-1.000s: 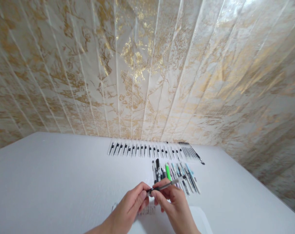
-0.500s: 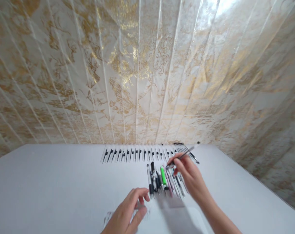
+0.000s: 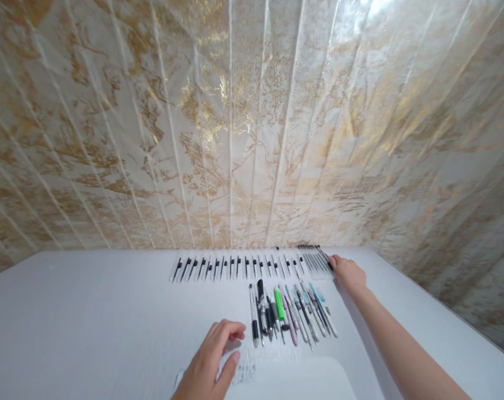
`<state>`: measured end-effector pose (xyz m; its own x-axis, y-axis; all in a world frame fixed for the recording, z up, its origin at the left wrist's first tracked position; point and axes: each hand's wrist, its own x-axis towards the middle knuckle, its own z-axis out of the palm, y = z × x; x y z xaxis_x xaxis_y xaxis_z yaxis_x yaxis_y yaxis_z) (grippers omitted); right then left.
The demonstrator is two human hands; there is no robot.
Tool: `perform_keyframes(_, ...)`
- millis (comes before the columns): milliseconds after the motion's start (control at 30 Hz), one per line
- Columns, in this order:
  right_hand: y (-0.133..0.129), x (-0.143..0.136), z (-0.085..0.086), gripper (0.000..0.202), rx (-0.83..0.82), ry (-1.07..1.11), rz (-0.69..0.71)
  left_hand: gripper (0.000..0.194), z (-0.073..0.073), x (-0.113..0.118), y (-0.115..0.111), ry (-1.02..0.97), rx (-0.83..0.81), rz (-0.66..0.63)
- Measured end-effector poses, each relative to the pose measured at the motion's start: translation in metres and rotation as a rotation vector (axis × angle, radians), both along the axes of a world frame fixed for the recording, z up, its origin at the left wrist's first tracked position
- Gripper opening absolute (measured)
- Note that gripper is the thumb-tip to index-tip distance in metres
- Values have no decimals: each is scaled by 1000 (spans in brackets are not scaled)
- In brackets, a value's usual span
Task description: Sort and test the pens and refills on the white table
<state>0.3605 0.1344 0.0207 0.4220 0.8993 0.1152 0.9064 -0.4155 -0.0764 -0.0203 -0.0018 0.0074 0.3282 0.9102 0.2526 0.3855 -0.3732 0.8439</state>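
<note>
My right hand [image 3: 347, 273] is at the right end of the back row, its fingers closed on a dark, thin pen [image 3: 328, 261] that lies beside a set of slim grey pens [image 3: 315, 262]. To the left runs a row of clear pens with black parts [image 3: 232, 266]. In front of the row is a loose group of pens, with a green marker [image 3: 279, 303], a black capped pen [image 3: 260, 290] and a pink pen [image 3: 292, 330] among them. My left hand [image 3: 218, 355] hovers left of this group, thumb and fingers apart, holding nothing.
Near the front edge of the view lies a white, rounded-corner board or tray [image 3: 302, 378] on the white table [image 3: 89, 322], with small dark marks beside my left thumb. A white and gold patterned curtain [image 3: 202, 122] rises behind the table's back edge.
My right hand has moved right and back from above the loose pens, carrying the pen to the end of the row. My left hand has shifted slightly left.
</note>
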Motion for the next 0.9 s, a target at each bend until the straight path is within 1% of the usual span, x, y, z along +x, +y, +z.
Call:
perform_keyframes(133, -4, -2, -1, 30, 29, 28, 14, 25, -1, -1, -2, 42, -25, 29)
perform_keyframes(233, -14, -4, 6, 27, 101, 57, 23, 28, 6, 0, 5, 110, -65, 35)
perform_keyframes(300, -19, -11, 15, 33, 168, 91, 39, 30, 12, 5, 13, 154, -86, 26)
perform_keyframes(367, -23, -23, 27, 38, 230, 142, 77, 34, 17, 14, 23, 196, -71, 20)
perform_keyframes(467, -31, -51, 46, 42, 294, 238, 190, 46, 24, 30, 35, 303, -8, 23)
perform_keyframes(533, -39, -72, 58, 41, 320, 299, 289, 51, 26, 38, 38, 401, -14, 24)
perform_keyframes(633, -53, -98, 71, 39, 322, 363, 419, 48, 28, 40, 38, 500, -43, 24)
perform_keyframes(733, -64, -114, 81, 33, 281, 395, 504, 40, 31, 32, 38, 568, -20, 42)
perform_keyframes(833, -72, -126, 85, 23, 223, 403, 554, 32, 36, 22, 40, 650, 8, 62)
perform_keyframes(900, -76, -135, 84, 19, 179, 404, 588, 26, 39, 18, 41, 681, 28, 83)
